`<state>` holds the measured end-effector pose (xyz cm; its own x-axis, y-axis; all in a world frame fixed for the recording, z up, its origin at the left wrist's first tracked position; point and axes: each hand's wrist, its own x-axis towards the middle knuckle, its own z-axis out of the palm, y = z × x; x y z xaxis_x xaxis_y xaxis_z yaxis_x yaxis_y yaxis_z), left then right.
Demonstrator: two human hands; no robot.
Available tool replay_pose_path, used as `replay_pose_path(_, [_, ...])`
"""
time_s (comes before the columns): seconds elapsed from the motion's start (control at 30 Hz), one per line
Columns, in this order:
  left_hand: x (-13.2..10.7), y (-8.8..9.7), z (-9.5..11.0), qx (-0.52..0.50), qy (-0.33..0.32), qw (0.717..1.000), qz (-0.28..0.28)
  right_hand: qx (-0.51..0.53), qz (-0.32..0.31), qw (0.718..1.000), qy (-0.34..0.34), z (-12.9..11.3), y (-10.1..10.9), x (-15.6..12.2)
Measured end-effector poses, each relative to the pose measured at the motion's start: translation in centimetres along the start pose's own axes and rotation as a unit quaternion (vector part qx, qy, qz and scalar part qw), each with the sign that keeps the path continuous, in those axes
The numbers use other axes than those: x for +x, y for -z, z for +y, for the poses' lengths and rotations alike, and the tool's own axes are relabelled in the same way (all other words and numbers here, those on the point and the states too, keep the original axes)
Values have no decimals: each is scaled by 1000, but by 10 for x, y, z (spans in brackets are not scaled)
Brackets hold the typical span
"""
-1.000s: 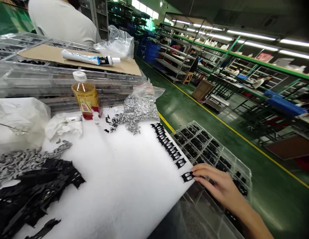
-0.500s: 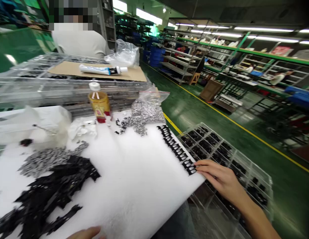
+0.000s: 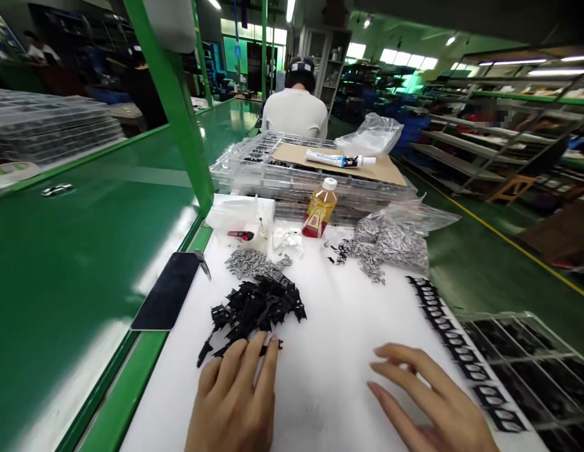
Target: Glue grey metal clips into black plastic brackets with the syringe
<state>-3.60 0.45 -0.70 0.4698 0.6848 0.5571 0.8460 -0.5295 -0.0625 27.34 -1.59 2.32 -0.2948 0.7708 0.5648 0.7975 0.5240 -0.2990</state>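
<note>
**Black plastic heap (image 3: pixel 254 311) at the left hand (image 3: pixel 233 395)**

Both hands are bare and open over a white foam sheet (image 3: pixel 329 339) laid on a green workbench (image 3: pixel 84 251). The left hand's fingers (image 3: pixel 268 355) are spread at the heap's lower edge, just beside a small black piece (image 3: pixel 273 344). No pinch shows, though I cannot tell whether a fingertip touches that piece. The right hand (image 3: pixel 426 402) hangs with its fingers curved and wide apart, holding nothing visible, near a row of black pieces (image 3: pixel 446 333) along the foam's right edge. Just beyond that row lies a clear plastic tray (image 3: pixel 508 317) with dark pieces in its compartments.

Farther up the foam sit a pile of silver-grey pieces (image 3: pixel 251 263) and a clear plastic bag of similar pieces (image 3: pixel 390 242). A black phone (image 3: pixel 167 292) lies near the foam's left edge.

Judging from how things lie, the step in hand looks like sorting pieces out of the black heap into the row. Because the pieces lie tangled, freeing one calls for a narrow fingertip pinch rather than a wide grasp.
</note>
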Motion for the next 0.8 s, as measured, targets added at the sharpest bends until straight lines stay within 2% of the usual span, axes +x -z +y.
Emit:
replay_pose_path(0.03, [1, 1, -2, -7, 1, 1000, 5, 13, -9, 1000, -4, -3, -5, 18])
replay_pose_path(0.1, [3, 4, -1, -50, -25, 998, 29, 44, -14, 997, -55, 4, -12, 50])
replay_pose_path(0.17, [5, 7, 2, -103, -67, 991, 46, 54, 5, 992, -117, 23, -18, 79])
replay_pose_path(0.27, [7, 11, 6, -173, -124, 976, 43, 38, 27, 984, -172, 57, -33, 120])
replay_pose_path(0.37, [7, 9, 7, -118, -61, 989, 60, 39, -11, 980, -195, 80, -56, 153])
replay_pose_path(0.47, [6, 6, 7, -41, 5, 999, 33, 59, -46, 980, -183, 87, -74, 175])
replay_pose_path(0.57, [6, 5, 11, -70, -4, 997, 17, 76, -8, 981, -178, 81, -68, 177])
replay_pose_path(0.67, [5, 3, 20, -123, -9, 992, 6, 111, 46, 976, -184, 61, -37, 153])
replay_pose_path(0.73, [5, 3, 24, -171, -18, 985, -3, 139, 31, 973, -180, 43, -13, 124])
replay_pose_path(0.8, [5, 4, 25, -233, -22, 972, -15, 153, -16, 974, -166, 25, 4, 89])
